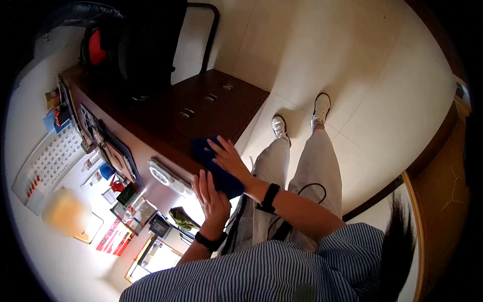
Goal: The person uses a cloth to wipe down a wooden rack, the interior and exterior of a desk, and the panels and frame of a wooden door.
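Head view: beside the desk (176, 126), at its near edge, a blue cloth (224, 178) is held between both hands. The right hand (233, 162) is laid over it, fingers spread; the left hand (212, 202) is set against its side, fingers extended. Whether either is clenched on it cannot be told. A black bag (148, 45) is seen at the desk's far end; white shoes (321, 109) are planted on the floor (372, 126) beside the desk.

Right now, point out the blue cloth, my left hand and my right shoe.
Blue cloth (226, 181): head view, on its bare part between the hands.
Left hand (214, 205): head view, on the back of it.
Right shoe (320, 108): head view, on its upper.
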`<state>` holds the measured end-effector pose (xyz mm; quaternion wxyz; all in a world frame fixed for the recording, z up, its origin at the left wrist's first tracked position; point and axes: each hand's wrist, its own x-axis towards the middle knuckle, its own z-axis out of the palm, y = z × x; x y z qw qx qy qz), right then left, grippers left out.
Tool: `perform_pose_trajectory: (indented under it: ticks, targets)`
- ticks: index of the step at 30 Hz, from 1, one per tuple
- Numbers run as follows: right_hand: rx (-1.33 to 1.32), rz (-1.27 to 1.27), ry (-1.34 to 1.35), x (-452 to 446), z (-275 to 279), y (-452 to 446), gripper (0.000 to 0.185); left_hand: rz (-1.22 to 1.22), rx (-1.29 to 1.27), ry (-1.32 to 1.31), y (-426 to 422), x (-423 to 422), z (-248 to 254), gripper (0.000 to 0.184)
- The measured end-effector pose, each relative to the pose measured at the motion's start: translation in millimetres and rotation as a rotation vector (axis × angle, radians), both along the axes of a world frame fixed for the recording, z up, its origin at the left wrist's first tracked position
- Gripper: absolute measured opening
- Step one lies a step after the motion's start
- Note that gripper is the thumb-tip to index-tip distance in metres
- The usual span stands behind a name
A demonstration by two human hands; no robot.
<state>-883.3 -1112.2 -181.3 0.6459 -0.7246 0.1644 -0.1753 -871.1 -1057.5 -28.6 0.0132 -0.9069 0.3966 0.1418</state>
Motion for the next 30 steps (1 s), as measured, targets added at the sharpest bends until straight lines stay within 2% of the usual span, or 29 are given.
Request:
perform_pose_trajectory:
  ticks: [2,5,6,8,9,10,12,13,14,15,16,17,18,20,21,22,23,25,28,30]
  targets:
    - [0.173,-0.043,0.020,5,-18,14,0.045,-0.013,0.094,0.045,-22,4,9,0.051]
    - [0.015,0.186,0.272,2,-14,-3,0.049,-0.038,0.054,0.114,-49,16,1,0.037]
    - [0.058,0.348,0.309,8,-24,-3,0.054,-0.080,0.077,0.132,-63,22,-2,0.027]
    - [0.067,0.196,0.293,11,-40,10,0.059,-0.031,0.393,0.330,-88,29,-2,0.024]
    - [0.065,0.252,0.408,20,-63,19,0.060,-0.082,0.433,0.347,-101,35,-3,0.018]
    - [-0.048,0.280,0.507,23,-79,12,0.059,-0.010,0.503,0.377,-110,40,-7,0.018]
    - [-0.096,0.218,0.627,25,-136,18,0.057,0.125,0.643,0.435,-120,48,-20,0.018]
    - [-0.039,0.227,0.676,26,-166,13,0.056,0.041,0.607,0.451,-114,54,-22,0.018]
    - [0.156,0.366,0.756,31,-204,0,0.055,-0.002,0.643,0.452,-112,58,-28,0.017]
    - [0.109,0.201,0.675,17,-234,9,0.055,-0.047,0.683,0.452,-110,62,-31,0.015]
    - [0.071,0.043,0.597,11,-242,12,0.054,-0.088,0.730,0.458,-108,64,-30,0.014]
    - [0.040,0.116,0.576,11,-245,21,0.053,-0.007,0.682,0.477,-108,64,-26,0.018]
    - [0.015,0.193,0.554,18,-227,14,0.052,0.008,0.636,0.459,-109,64,-25,0.021]
    - [0.117,0.162,0.398,18,-160,1,0.051,0.057,0.522,0.418,-115,60,-26,0.027]
    - [0.185,0.164,0.322,16,-136,-3,0.053,0.022,0.523,0.435,-114,60,-26,0.036]
    - [0.320,0.172,0.294,12,-108,-7,0.061,0.017,0.519,0.450,-115,58,-26,0.037]
    - [0.301,0.305,0.253,12,-79,-16,0.066,0.011,0.512,0.459,-118,57,-25,0.038]
    - [0.551,0.345,-0.035,-3,-53,8,0.066,0.001,0.480,0.474,-120,56,-21,0.041]
    - [0.511,0.469,-0.058,-17,-13,-18,0.067,0.083,0.342,0.552,-120,51,-9,0.042]
    - [0.568,0.527,-0.111,-20,-19,-44,0.063,0.101,0.364,0.532,-121,48,5,0.045]
